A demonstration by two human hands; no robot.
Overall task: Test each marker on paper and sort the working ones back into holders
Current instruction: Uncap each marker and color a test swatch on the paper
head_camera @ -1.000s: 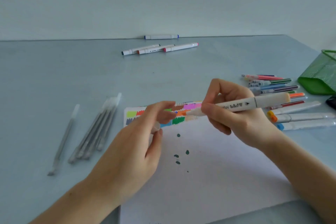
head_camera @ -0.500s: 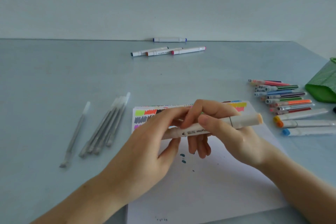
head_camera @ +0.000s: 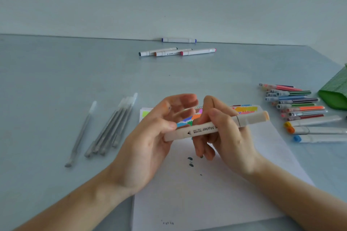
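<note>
Head view: we are seeing grey pens (head_camera: 110, 127) lying at nine o'clock; our left hand (head_camera: 150, 137), fingers loosely spread, is touching the marker (head_camera: 197, 129) our right hand (head_camera: 225, 137) is gripping above the paper (head_camera: 206, 193)

— What's different with the marker (head_camera: 216, 126)?
— Its near end is capped now; a second ago the tip was bare.
— And the left hand (head_camera: 150, 133)?
— It opens, fingers spread, thumb by the cap end. The right hand (head_camera: 225, 133) still grips the barrel.
</note>
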